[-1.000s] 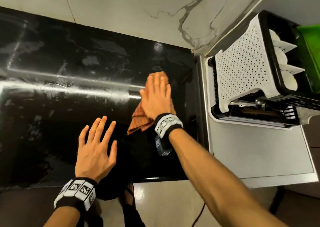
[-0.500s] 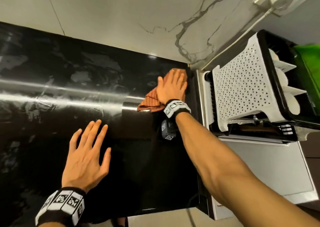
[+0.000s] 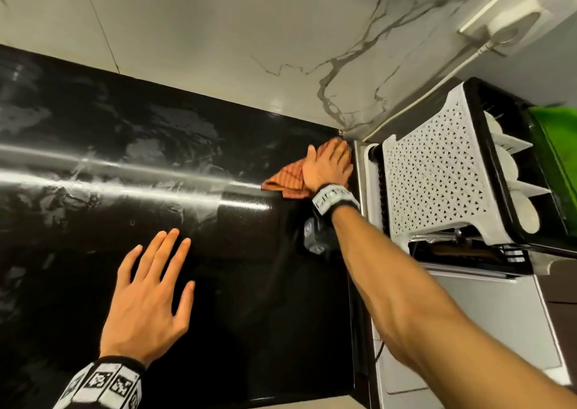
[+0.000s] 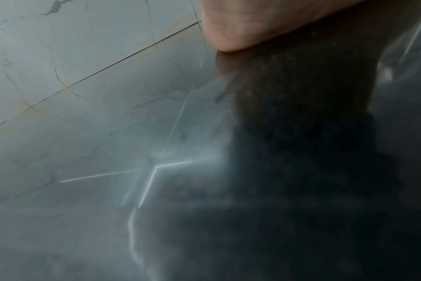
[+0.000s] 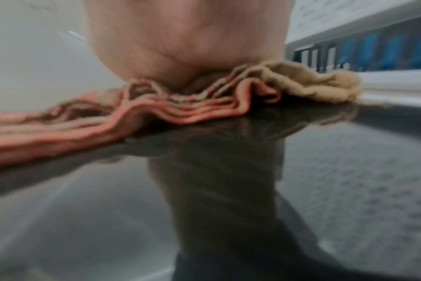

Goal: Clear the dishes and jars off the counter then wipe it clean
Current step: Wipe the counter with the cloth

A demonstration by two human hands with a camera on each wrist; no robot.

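Note:
An orange striped cloth (image 3: 285, 180) lies bunched on the glossy black counter (image 3: 156, 146) at its far right corner. My right hand (image 3: 327, 166) presses flat on the cloth with straight fingers, close to the wall and the counter's right edge. In the right wrist view the palm (image 5: 185, 43) bears down on the cloth's folds (image 5: 156, 110). My left hand (image 3: 150, 296) lies flat on the counter near the front, fingers spread, holding nothing. The left wrist view shows only the heel of that hand (image 4: 252, 22) on the dark surface.
A white perforated dish rack (image 3: 437, 174) in a black frame stands on a white appliance top (image 3: 487, 324) right of the counter, with white dishes (image 3: 527, 215) in it. A marble-tiled wall (image 3: 218, 33) runs behind, with a plug and cable (image 3: 499, 30). Wet streaks glint across the counter.
My right hand has slid the cloth away from me and to the right, from mid-counter into the far right corner. The left hand stays flat on the counter.

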